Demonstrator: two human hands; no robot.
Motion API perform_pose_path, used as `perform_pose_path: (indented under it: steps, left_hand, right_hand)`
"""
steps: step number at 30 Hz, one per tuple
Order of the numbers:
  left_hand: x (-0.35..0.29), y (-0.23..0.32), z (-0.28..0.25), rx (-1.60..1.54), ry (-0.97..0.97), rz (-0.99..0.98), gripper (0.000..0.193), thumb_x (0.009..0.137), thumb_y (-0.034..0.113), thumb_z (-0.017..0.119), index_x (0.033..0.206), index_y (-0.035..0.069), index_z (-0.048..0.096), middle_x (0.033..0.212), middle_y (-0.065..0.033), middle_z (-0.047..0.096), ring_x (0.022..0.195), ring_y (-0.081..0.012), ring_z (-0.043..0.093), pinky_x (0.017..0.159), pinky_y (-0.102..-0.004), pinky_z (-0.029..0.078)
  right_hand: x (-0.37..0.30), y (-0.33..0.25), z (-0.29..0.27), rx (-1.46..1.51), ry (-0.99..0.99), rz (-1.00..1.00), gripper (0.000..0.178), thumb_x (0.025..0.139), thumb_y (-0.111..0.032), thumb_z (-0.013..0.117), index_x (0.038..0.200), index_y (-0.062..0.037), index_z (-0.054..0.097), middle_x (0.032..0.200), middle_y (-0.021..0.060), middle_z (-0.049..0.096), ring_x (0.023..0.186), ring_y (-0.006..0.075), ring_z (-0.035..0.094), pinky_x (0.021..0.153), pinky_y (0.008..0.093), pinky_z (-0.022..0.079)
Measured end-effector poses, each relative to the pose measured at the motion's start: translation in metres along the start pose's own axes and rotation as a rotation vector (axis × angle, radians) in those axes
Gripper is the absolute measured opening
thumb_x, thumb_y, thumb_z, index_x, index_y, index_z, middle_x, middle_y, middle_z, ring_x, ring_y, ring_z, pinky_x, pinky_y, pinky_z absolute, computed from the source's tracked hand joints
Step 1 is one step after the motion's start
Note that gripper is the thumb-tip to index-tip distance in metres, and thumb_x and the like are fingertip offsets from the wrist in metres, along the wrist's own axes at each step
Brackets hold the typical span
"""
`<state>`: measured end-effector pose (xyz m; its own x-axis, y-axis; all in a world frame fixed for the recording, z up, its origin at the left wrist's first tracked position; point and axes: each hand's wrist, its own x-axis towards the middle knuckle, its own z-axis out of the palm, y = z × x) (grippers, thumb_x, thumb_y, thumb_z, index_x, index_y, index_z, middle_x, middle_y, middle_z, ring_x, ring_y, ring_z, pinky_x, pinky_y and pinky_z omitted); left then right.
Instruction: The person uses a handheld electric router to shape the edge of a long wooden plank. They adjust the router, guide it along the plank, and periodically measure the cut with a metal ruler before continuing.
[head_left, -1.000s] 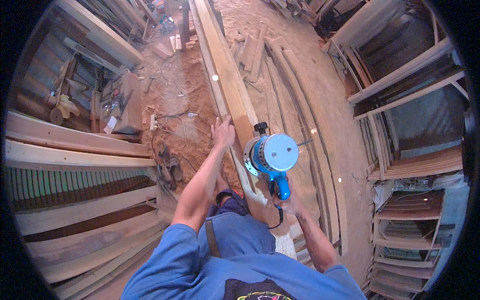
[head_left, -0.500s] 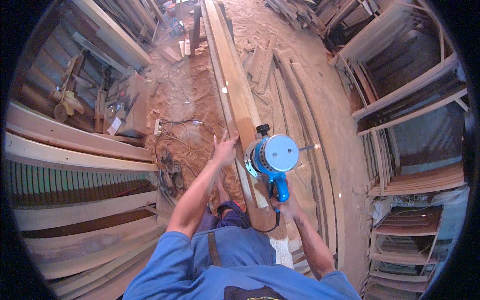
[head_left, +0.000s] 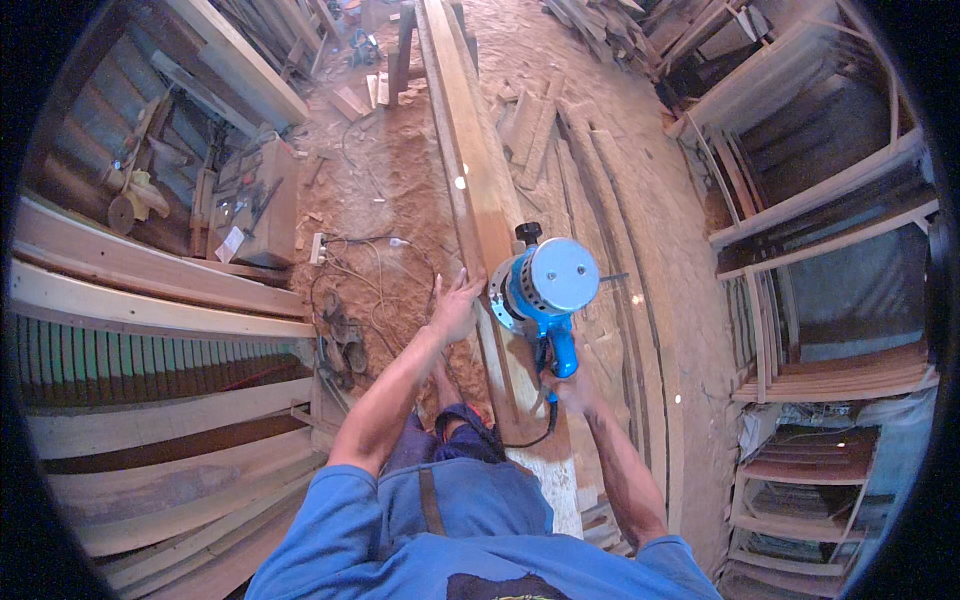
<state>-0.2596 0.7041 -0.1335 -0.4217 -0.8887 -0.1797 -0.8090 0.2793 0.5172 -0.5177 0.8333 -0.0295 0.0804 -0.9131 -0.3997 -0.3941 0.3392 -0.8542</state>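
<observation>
A long wooden beam (head_left: 487, 206) runs away from my body, with a blue router (head_left: 552, 290) resting near its close end. My right hand (head_left: 570, 388) is wrapped round the router's blue handle, partly hidden under it. A black knob (head_left: 528, 233) stands up on the router's far side, and a thin rod sticks out to its right. A black cord (head_left: 535, 443) loops from the handle back toward my waist. At the beam's left edge is my left hand (head_left: 456, 308), fingers stretched out and the fingertips against the wood. The router's bit is hidden underneath.
A power strip (head_left: 318, 249) with tangled cords lies on the sawdust floor to the left. Loose offcuts (head_left: 530, 130) and long planks (head_left: 625, 260) lie right of the beam. Timber racks (head_left: 820, 370) line the right; stacked boards (head_left: 160, 295) stand left.
The router and my right hand have moved a little farther along the beam, away from my body. My left hand keeps its place at the beam's left edge.
</observation>
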Motion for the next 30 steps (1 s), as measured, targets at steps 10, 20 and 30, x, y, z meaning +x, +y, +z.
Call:
perform_pose_path:
  steps: [10, 20, 30]
  left_hand:
    - [0.003, -0.007, 0.014, -0.080, 0.035, 0.027, 0.086, 0.078, 0.000, 0.058, 0.160, 0.016, 0.034, 0.166, -0.0050, 0.036, 0.154, -0.0359, 0.028, 0.119, -0.0729, 0.009]
    - [0.002, -0.002, 0.008, -0.068, 0.021, 0.036, 0.088, 0.078, 0.004, 0.058, 0.161, 0.013, 0.028, 0.167, -0.0081, 0.031, 0.154, -0.0383, 0.027, 0.122, -0.0680, 0.010]
    - [0.005, -0.004, 0.008, -0.057, 0.010, 0.078, 0.094, 0.078, 0.008, 0.065, 0.163, 0.013, 0.024, 0.168, -0.0075, 0.028, 0.153, -0.0396, 0.027, 0.123, -0.0653, 0.013]
  right_hand:
    - [0.046, -0.024, -0.001, -0.005, 0.040, -0.152, 0.082, 0.070, 0.002, 0.073, 0.141, -0.0066, 0.033, 0.106, 0.0044, 0.056, 0.098, 0.0198, 0.059, 0.091, 0.0375, 0.051]
    - [0.090, -0.050, -0.001, 0.109, 0.039, -0.116, 0.070, 0.069, 0.004, 0.075, 0.132, -0.0088, 0.048, 0.107, 0.0018, 0.051, 0.099, 0.0180, 0.055, 0.093, 0.0360, 0.047]
    - [0.141, -0.055, -0.007, -0.098, 0.091, -0.187, 0.069, 0.069, 0.005, 0.074, 0.131, -0.0106, 0.049, 0.105, 0.0000, 0.052, 0.098, 0.0167, 0.056, 0.090, 0.0354, 0.047]
